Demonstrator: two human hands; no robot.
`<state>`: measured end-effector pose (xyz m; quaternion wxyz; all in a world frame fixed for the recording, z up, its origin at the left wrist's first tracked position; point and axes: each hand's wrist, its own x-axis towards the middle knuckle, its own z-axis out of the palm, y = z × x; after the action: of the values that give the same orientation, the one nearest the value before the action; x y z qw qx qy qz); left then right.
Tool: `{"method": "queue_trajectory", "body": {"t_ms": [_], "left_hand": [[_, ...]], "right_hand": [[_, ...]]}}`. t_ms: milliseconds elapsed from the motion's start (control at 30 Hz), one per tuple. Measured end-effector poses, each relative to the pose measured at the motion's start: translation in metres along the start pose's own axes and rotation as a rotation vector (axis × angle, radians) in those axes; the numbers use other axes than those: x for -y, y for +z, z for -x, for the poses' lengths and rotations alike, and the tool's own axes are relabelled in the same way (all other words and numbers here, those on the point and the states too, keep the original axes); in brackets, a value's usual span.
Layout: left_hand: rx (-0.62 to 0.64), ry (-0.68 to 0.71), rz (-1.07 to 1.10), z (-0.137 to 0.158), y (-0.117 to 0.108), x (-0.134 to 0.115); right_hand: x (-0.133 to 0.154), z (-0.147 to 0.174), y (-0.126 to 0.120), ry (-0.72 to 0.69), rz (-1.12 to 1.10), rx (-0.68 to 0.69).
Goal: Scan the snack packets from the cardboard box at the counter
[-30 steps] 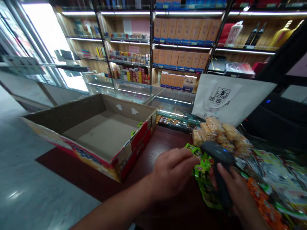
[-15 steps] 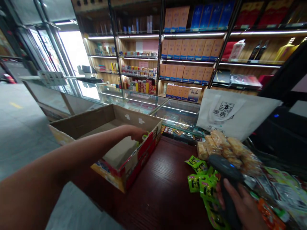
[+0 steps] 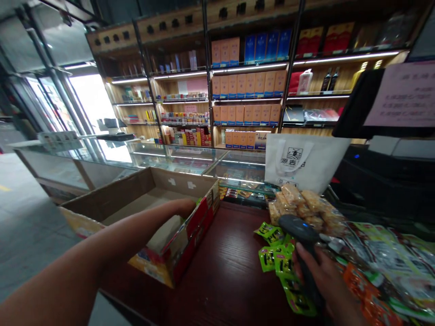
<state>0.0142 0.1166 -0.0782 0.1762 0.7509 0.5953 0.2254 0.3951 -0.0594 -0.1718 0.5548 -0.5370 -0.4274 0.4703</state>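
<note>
My left hand (image 3: 187, 207) reaches into an open cardboard box (image 3: 185, 178) with a red and yellow outside. Its fingers are mostly hidden by the near right wall, and bits of green packaging show beside them. My right hand (image 3: 317, 271) is wrapped round the handle of a dark barcode scanner (image 3: 301, 231), whose head has a small blue light. Under and beside the scanner lie several small green snack packets (image 3: 277, 258), some overlapping. Behind the scanner sits a heap of clear-wrapped tan snacks (image 3: 302, 203).
The dark red tabletop (image 3: 231, 253) lies between box and packets. A white bag (image 3: 302, 158) stands behind the snacks. Orange packets (image 3: 363, 290) and silvery-green packets (image 3: 390, 253) lie at right, below a black monitor (image 3: 353, 108). Glass counters (image 3: 190, 158) and stocked shelves are beyond.
The view has tilted upward, showing more of the monitor and upper shelves. My left hand sits lower behind the box wall. My right hand keeps its grip on the scanner.
</note>
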Motion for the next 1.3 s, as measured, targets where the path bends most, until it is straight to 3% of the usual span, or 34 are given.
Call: {"method": "queue_trajectory", "body": {"t_ms": [167,267,333,433,600,733,900,1167,1300], "left_hand": [[-0.144,-0.056,-0.159,-0.002,-0.050,-0.037],[-0.141,0.016,0.021,0.019,-0.058,-0.076],[-0.042,0.114,0.369,0.044,-0.042,-0.101],[0.138,0.168,0.782,0.077,0.011,-0.128],[0.233,0.091,0.975,0.086,0.116,-0.134],[0.349,0.060,1.047,0.078,0.166,-0.129],[0.487,0.071,1.016,0.084,0.181,-0.127],[0.394,-0.122,1.213,0.077,0.181,-0.116],[0.222,-0.086,1.202,0.072,0.175,-0.112]], "right_hand": [[-0.004,-0.003,0.004,-0.076,-0.027,0.013],[-0.003,-0.004,0.004,-0.072,-0.061,0.033],[-0.001,-0.005,0.004,-0.084,-0.079,0.046],[0.002,-0.005,0.003,-0.107,-0.091,0.051],[0.005,-0.007,0.001,-0.125,-0.089,0.028],[0.007,-0.010,0.000,-0.111,-0.055,-0.007],[0.007,-0.010,-0.001,-0.091,0.030,-0.032],[0.006,-0.005,-0.001,-0.084,0.114,-0.030],[0.010,-0.005,-0.001,-0.071,0.125,-0.017]]}}
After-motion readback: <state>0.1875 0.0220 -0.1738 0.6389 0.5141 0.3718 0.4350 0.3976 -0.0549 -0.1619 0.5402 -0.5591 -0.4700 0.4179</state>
